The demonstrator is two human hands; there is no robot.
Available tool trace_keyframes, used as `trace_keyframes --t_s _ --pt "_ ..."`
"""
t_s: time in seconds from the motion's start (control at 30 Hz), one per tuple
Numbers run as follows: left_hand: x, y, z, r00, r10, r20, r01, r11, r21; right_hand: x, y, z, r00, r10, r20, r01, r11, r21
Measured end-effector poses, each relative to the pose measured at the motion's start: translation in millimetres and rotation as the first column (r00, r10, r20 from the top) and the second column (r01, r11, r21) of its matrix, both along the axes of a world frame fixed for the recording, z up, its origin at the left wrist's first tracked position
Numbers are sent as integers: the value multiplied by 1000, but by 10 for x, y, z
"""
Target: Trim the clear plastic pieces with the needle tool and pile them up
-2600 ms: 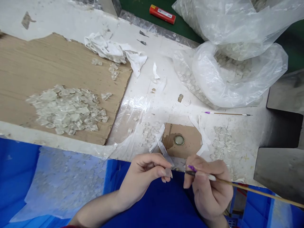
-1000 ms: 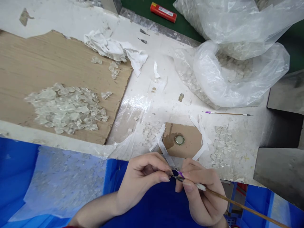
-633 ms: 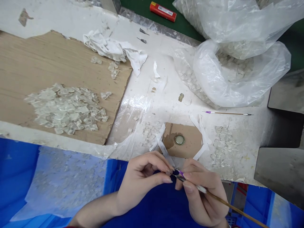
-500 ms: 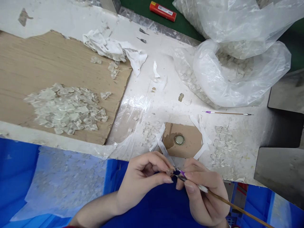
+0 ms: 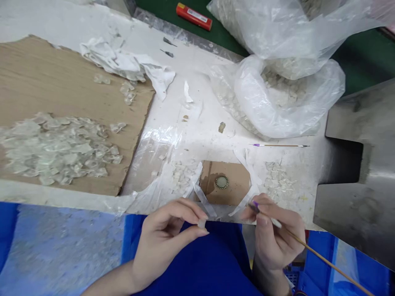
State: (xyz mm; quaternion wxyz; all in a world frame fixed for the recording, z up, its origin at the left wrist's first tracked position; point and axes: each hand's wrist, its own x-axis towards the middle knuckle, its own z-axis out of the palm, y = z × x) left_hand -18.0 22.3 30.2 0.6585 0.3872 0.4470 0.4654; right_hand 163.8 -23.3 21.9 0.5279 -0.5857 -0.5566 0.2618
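Note:
My left hand (image 5: 173, 236) pinches a small clear-whitish piece (image 5: 202, 223) between thumb and fingertips, just off the table's front edge. In my right hand (image 5: 274, 232) is a thin brush (image 5: 311, 248), its long brown handle slanting down to the right and its dark tip pointing left. A purple-tipped tool also shows at the right fingertips, though blur hides its shape. The two hands are apart. Beyond them a bottle cap (image 5: 221, 182) sits on a brown cardboard piece (image 5: 236, 191) with a wet stain and white tape strips (image 5: 251, 164) at its sides.
Small pale pieces (image 5: 182, 174) lie left of the cardboard, clear ones (image 5: 277, 179) right. Another thin brush (image 5: 280, 145) lies behind. A big pile of clear pieces (image 5: 61, 146) covers a cardboard sheet (image 5: 31, 78). Plastic bags (image 5: 296, 111) stand at the back; grey metal (image 5: 348, 213) borders the right.
My hands have moved apart, the right one away to the right with the brush, leaving the small piece in my left fingertips. The camera view has shifted somewhat.

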Motion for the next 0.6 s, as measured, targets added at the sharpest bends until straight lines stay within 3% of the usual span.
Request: trace_keyframes --t_s 0.1,0.2,0.37,0.6 --pt "-3 -10 -20 1000 -14 -10 14 1000 25 274 -11 -65 942 -216 256 206 976 68" --pt "9 -6 -22 999 -40 -23 41 999 33 576 36 -132 860 -292 419 306 951 34" --pt "23 -16 -14 999 -33 -42 34 999 30 901 190 -324 776 -244 581 336 940 -55" --pt "-15 -54 -34 999 -23 -23 23 999 28 973 383 -460 820 -139 556 269 950 -159"
